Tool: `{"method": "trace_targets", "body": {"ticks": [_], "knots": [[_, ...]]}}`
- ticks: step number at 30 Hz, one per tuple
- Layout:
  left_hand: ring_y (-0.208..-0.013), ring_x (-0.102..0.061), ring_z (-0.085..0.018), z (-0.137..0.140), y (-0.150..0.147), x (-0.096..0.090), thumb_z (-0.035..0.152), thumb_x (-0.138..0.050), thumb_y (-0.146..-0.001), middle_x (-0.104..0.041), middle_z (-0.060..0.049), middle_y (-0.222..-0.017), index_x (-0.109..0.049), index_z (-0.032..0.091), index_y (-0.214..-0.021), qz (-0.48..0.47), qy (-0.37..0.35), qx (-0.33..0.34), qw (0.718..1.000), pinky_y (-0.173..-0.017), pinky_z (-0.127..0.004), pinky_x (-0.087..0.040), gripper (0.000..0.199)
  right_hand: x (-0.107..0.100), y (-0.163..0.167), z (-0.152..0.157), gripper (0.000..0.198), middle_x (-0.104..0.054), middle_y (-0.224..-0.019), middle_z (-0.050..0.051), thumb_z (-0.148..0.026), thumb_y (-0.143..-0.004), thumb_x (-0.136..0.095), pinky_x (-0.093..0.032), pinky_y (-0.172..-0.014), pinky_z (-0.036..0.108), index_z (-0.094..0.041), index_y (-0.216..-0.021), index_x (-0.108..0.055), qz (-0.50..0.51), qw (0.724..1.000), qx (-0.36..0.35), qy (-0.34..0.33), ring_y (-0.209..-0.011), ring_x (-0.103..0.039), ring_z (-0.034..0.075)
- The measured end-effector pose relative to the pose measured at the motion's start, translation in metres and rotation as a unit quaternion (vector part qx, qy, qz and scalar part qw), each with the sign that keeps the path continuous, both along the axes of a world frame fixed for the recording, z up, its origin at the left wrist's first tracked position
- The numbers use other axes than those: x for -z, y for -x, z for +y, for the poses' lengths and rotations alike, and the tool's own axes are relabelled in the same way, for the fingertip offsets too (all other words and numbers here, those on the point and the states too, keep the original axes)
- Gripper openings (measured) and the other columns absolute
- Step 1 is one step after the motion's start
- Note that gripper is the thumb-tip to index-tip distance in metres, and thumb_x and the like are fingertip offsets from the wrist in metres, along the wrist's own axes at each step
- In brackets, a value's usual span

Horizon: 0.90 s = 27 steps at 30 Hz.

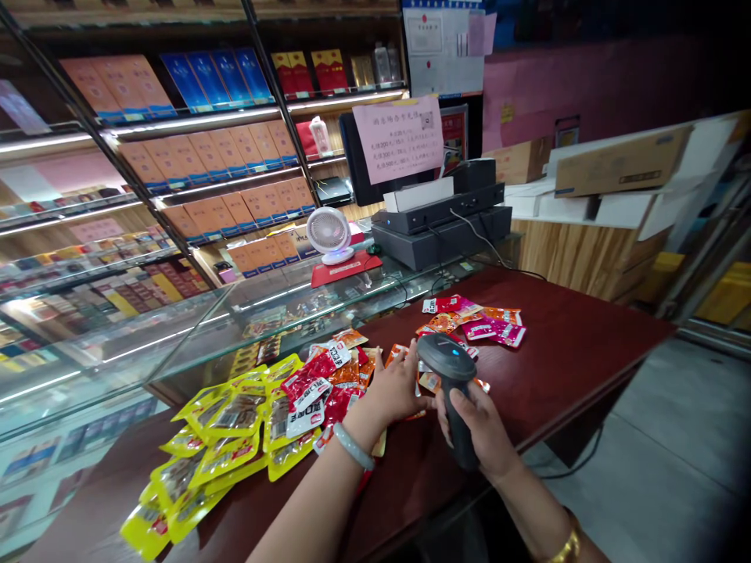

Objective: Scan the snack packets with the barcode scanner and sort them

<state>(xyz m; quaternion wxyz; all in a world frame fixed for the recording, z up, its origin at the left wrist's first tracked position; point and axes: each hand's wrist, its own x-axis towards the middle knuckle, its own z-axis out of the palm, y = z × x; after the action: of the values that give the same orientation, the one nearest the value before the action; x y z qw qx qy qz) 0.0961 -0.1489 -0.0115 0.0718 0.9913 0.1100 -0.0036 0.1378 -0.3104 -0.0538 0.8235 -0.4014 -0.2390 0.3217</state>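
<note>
My right hand (478, 418) is wrapped around the handle of a dark grey barcode scanner (446, 360), which shows a small blue light on top. Just left of it, my left hand (399, 387) reaches over orange snack packets (397, 353) with its fingers apart; what lies under the palm is hidden. Red and white snack packets (317, 374) are heaped beside my left wrist. Farther left, yellow snack packets (228, 450) lie in an overlapping pile. Beyond the scanner is another group of red, orange and pink packets (496, 328).
The packets lie on a dark red tabletop (563, 344) against a glass display counter (235, 324). On the counter stand a small white fan (329, 233) and a black cash drawer (440, 234) with trailing cables. Shelves of boxes (217, 152) rise behind.
</note>
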Motion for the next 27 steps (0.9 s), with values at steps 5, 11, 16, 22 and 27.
{"method": "trace_targets", "body": {"ticks": [5, 11, 16, 22, 27], "knots": [[-0.141, -0.037, -0.033, 0.010, 0.011, 0.002, 0.060, -0.050, -0.089, -0.055, -0.015, -0.142, -0.037, 0.027, -0.149, 0.013, -0.036, -0.039, 0.999, -0.114, -0.069, 0.009, 0.070, 0.001, 0.000, -0.001, 0.038, -0.053, -0.058, -0.006, -0.054, -0.083, -0.069, -0.038, -0.036, 0.017, -0.019, -0.085, -0.054, 0.001, 1.000, -0.005, -0.001, -0.039, -0.045, 0.006], [-0.142, -0.034, -0.038, 0.009, 0.013, 0.001, 0.065, -0.045, -0.090, -0.047, -0.016, -0.149, -0.050, 0.025, -0.142, 0.019, -0.101, -0.073, 0.992, -0.114, -0.070, 0.008, 0.066, -0.004, 0.000, -0.002, 0.040, -0.053, -0.059, -0.006, -0.055, -0.081, -0.070, -0.038, -0.036, 0.018, -0.019, -0.085, -0.054, 0.004, 1.000, -0.002, 0.007, -0.040, -0.045, 0.007], [-0.149, -0.018, -0.038, -0.013, -0.004, 0.006, 0.053, -0.049, -0.089, -0.041, -0.017, -0.153, -0.045, 0.020, -0.148, 0.016, -0.113, -0.011, 0.993, -0.115, -0.068, 0.011, 0.067, 0.001, -0.001, -0.002, 0.038, -0.051, -0.056, -0.006, -0.054, -0.085, -0.066, -0.037, -0.037, 0.017, -0.019, -0.079, -0.054, -0.015, 1.000, -0.010, 0.001, -0.040, -0.044, 0.006], [-0.148, -0.018, -0.040, -0.018, -0.054, 0.017, 0.043, -0.047, -0.092, -0.045, -0.012, -0.152, -0.053, 0.024, -0.142, 0.010, -0.085, 0.018, 0.996, -0.115, -0.069, 0.010, 0.053, 0.006, -0.002, -0.003, 0.038, -0.052, -0.059, -0.004, -0.053, -0.087, -0.064, -0.036, -0.037, 0.018, -0.019, -0.075, -0.052, -0.021, 1.000, -0.014, 0.004, -0.040, -0.045, 0.007], [-0.134, -0.045, -0.036, 0.002, -0.051, -0.008, 0.037, -0.052, -0.091, -0.056, -0.016, -0.141, -0.056, 0.018, -0.136, 0.005, -0.089, -0.031, 0.996, -0.115, -0.058, -0.026, 0.049, 0.002, -0.003, -0.002, 0.035, -0.053, -0.060, -0.005, -0.052, -0.086, -0.067, -0.037, -0.037, 0.017, -0.020, -0.085, -0.054, -0.004, 1.000, -0.018, 0.017, -0.041, -0.045, 0.006]]}}
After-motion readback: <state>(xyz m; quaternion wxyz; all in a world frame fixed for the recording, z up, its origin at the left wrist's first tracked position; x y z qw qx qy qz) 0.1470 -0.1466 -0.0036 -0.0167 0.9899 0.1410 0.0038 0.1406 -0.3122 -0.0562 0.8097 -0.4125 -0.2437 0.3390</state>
